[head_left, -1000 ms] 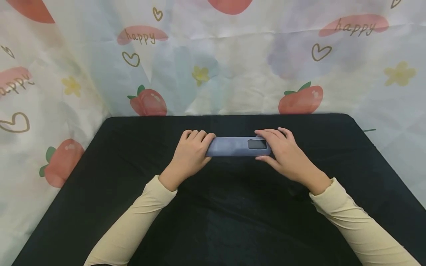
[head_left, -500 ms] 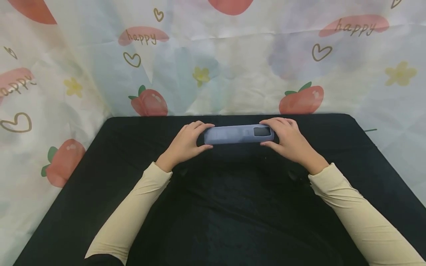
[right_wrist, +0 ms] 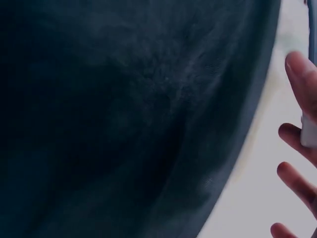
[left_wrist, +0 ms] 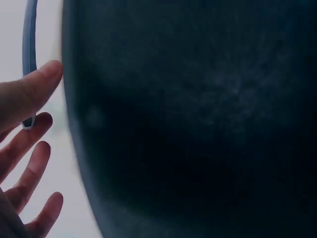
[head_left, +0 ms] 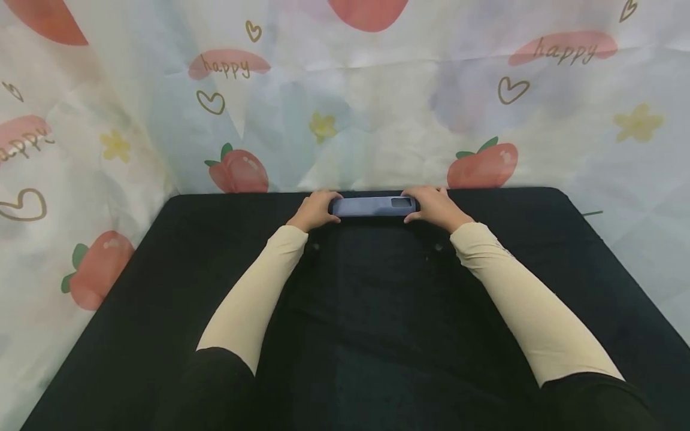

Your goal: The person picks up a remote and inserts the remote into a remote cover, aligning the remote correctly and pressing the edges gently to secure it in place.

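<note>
A slim, blue-grey phone case [head_left: 362,207] with a dark rectangular camera cutout near its right end is held level near the table's far edge. Whether a phone sits inside it I cannot tell. My left hand [head_left: 316,211] pinches its left end between thumb and index finger. At the other end, my right hand [head_left: 436,207] grips it the same way. In the left wrist view the case [left_wrist: 29,39] appears edge-on behind the thumb, the other fingers spread apart. Only a pale corner of the case [right_wrist: 309,133] and part of the hand enter the right wrist view.
A black cloth covers the table [head_left: 356,335]. Behind it and on the left hangs a pale curtain [head_left: 372,120] printed with fruit, hearts and the word "happy". Both forearms, in cream sleeves [head_left: 256,293], reach across the table.
Both hands have carried the phone case forward, away from me, toward the table's far edge. Over the past second, the left hand's fingers have shifted from over the case's end to a pinch.
</note>
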`<move>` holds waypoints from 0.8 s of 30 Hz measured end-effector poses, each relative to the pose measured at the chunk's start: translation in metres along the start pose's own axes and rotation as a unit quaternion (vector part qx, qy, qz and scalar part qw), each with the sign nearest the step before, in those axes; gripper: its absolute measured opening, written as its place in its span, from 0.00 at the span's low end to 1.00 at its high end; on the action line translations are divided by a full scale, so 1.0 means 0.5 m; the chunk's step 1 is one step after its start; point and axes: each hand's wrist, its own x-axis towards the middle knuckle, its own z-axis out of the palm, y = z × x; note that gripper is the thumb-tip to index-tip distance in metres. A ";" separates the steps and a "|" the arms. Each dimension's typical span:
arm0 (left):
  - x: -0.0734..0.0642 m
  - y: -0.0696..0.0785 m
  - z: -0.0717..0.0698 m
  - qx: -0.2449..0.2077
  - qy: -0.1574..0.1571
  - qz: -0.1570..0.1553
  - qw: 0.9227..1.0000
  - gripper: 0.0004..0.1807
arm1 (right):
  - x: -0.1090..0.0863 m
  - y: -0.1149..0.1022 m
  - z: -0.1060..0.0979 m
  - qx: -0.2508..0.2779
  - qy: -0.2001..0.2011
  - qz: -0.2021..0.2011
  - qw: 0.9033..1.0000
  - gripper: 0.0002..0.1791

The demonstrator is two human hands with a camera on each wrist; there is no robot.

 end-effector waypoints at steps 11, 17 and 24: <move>0.027 -0.016 0.017 -0.023 -0.074 -0.047 0.996 0.29 | 0.050 0.015 0.031 0.012 -0.079 0.041 0.996 0.34; 0.012 -0.021 0.018 0.010 -0.073 -0.025 0.997 0.27 | 0.045 0.020 0.036 -0.005 -0.092 0.030 0.995 0.33; 0.005 -0.021 0.020 0.099 -0.067 -0.023 0.993 0.34 | 0.033 0.023 0.038 -0.061 -0.093 0.035 0.993 0.40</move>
